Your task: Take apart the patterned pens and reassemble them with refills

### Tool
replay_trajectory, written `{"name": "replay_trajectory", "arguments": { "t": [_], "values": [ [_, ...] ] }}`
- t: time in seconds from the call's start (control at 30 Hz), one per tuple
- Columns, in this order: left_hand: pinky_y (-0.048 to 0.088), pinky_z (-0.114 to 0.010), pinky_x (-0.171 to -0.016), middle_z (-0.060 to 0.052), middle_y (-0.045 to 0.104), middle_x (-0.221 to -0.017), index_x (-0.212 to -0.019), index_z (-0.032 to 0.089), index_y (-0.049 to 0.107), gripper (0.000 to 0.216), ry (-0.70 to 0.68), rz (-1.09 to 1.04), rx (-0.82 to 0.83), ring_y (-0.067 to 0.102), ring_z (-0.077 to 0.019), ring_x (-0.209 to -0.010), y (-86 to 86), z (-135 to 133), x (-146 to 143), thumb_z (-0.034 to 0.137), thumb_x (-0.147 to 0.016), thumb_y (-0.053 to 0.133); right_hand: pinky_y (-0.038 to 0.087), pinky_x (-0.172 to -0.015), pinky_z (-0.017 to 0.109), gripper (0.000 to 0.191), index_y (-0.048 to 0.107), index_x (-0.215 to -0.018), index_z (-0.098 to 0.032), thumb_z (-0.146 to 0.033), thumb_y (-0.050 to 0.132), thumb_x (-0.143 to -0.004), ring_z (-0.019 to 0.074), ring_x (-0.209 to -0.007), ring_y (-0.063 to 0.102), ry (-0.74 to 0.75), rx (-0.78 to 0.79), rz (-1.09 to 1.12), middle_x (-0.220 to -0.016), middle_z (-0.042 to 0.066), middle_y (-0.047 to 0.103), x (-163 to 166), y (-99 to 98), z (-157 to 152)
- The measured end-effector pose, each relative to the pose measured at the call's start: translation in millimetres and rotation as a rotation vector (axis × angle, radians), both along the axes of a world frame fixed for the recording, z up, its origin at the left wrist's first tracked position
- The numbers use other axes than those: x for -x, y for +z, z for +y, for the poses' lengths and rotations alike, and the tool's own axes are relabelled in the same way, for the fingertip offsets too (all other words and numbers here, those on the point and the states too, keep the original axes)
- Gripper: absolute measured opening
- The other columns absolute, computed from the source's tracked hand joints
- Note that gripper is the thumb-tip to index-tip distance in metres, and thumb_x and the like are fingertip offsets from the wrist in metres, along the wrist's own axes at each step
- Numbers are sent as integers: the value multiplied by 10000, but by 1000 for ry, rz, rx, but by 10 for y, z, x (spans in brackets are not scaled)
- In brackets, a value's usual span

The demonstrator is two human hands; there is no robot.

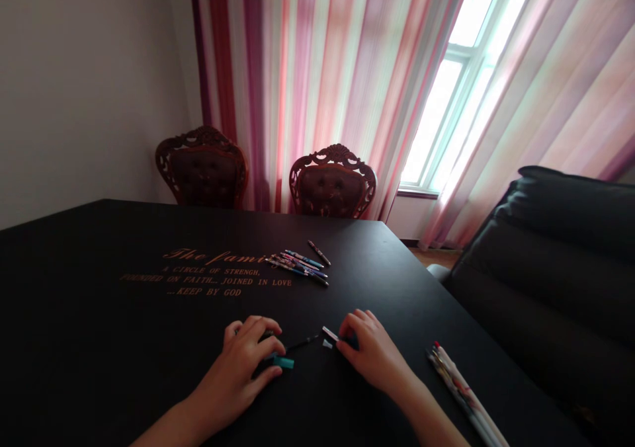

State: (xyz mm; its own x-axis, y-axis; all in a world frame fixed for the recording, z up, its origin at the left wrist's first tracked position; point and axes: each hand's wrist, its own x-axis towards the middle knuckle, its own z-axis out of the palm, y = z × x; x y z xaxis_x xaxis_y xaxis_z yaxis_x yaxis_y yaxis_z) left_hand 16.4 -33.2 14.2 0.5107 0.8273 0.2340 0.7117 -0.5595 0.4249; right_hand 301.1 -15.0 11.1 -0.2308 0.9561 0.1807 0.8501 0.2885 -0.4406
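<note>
My left hand (253,354) rests low over the black table, its fingers curved and apart. Just past its thumb and index finger lies a short teal pen part (284,362). A thin dark pen refill (303,342) stretches from near the left fingertips toward the right. My right hand (370,348) is closed, its fingers pinching a slim white pen piece (330,333) that points toward the refill's end. Between the hands sits a small pale, clear-looking piece (327,344). The right palm and part of what it holds are hidden.
Several patterned pens (300,264) lie in a loose pile farther back, with one pen (319,252) apart behind them. More long pens (464,391) lie by the right edge of the lettered black table (99,354). A dark armchair (560,282) stands to the right; two carved chairs (332,186) stand behind.
</note>
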Motion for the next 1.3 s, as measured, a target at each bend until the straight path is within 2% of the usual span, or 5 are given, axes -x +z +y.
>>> {"name": "replay_trajectory", "arguments": {
  "t": [0.1,0.33,0.67,0.93,1.3],
  "values": [
    [275,-444,-966,4,597,-1194,-942,305,634,162,3,-23,15,507,-247,-1175,3,3,-5,161,-868,618,404,-802,330,101,628,-794,-220,-124,629,-760,224,-895,535,-5,-8,-11,-883,31,613,2,3,4],
    [322,-405,-939,12,663,-997,-992,281,594,106,99,-225,100,588,-209,-988,-6,28,0,336,-955,510,422,-727,287,73,603,-864,-211,-146,571,-852,172,-787,568,81,-55,283,-815,1,626,165,185,-96],
    [353,-375,-915,24,671,-954,-973,290,622,146,121,-276,156,586,-215,-949,-23,-4,-9,397,-940,529,418,-782,303,106,632,-859,-228,-128,623,-826,164,-781,569,246,-17,272,-794,-13,633,350,217,-232],
    [354,-372,-902,31,666,-936,-969,297,624,133,118,-272,163,575,-216,-940,5,-6,-26,397,-935,543,412,-836,322,90,631,-852,-226,-137,636,-835,160,-769,556,241,-70,280,-780,-20,627,346,208,-220],
    [348,-400,-911,26,665,-914,-951,299,636,122,90,-266,185,571,-226,-933,10,-39,-36,387,-928,555,462,-763,300,70,698,-889,-233,-198,655,-846,175,-808,613,210,-78,446,-825,6,672,305,225,-213]
  ]
}}
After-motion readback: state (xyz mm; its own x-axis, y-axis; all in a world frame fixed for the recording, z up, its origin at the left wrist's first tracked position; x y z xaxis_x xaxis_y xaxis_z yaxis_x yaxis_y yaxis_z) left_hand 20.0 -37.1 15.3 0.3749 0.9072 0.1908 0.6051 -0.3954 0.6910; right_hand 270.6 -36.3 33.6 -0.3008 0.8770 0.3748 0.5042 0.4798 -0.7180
